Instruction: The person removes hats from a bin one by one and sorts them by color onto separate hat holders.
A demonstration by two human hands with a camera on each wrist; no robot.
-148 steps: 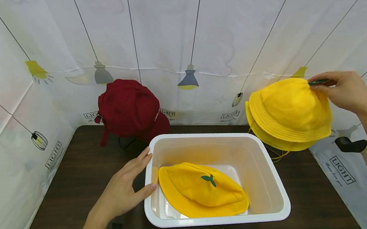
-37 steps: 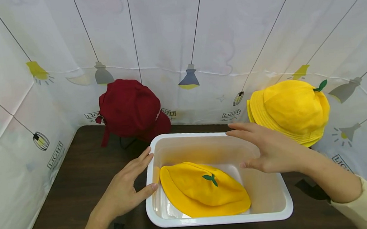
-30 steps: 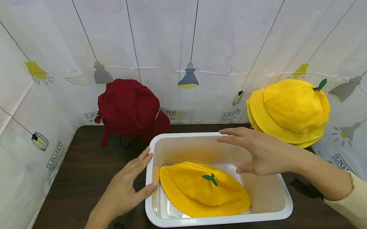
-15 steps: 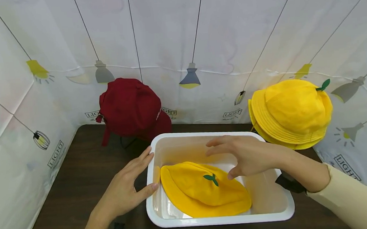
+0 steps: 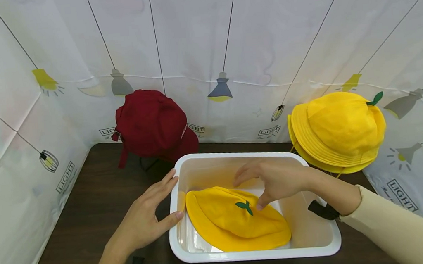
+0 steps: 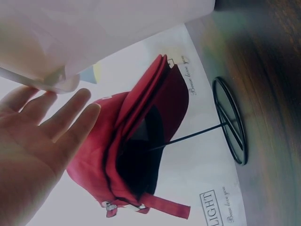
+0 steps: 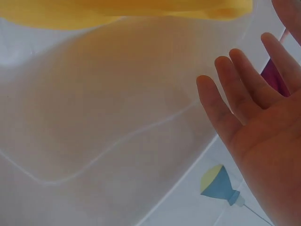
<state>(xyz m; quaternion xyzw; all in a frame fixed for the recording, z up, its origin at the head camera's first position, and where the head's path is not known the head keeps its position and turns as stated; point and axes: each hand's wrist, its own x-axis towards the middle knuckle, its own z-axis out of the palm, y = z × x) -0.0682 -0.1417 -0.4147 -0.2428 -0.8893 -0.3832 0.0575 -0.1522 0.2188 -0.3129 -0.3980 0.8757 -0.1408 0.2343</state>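
Observation:
A white plastic tub [image 5: 256,254] stands on the dark table, and inside it lies a yellow bucket hat [image 5: 226,220] with a green sprout on its crown. My left hand [image 5: 140,220] touches the tub's left rim with its fingers spread. Over the tub, just above the hat, hovers my right hand [image 5: 275,181], thumb and fingers apart. In the right wrist view this right hand [image 7: 263,113] holds nothing, and the hat's yellow edge [image 7: 131,12] shows near the top. Part of the tub's back inner wall is hidden behind it in the head view.
Behind the tub at left, a dark red cap [image 5: 151,122] sits on a black wire stand [image 6: 230,120]. Yellow bucket hats [image 5: 340,132], apparently stacked, rest at the back right. A white lamp-printed sheet [image 5: 189,34] hangs along the back and sides.
My right hand has let go of the green sprout on the back-right yellow hat and moved left, then down into the tub area above the hat. My left hand has stayed at the rim.

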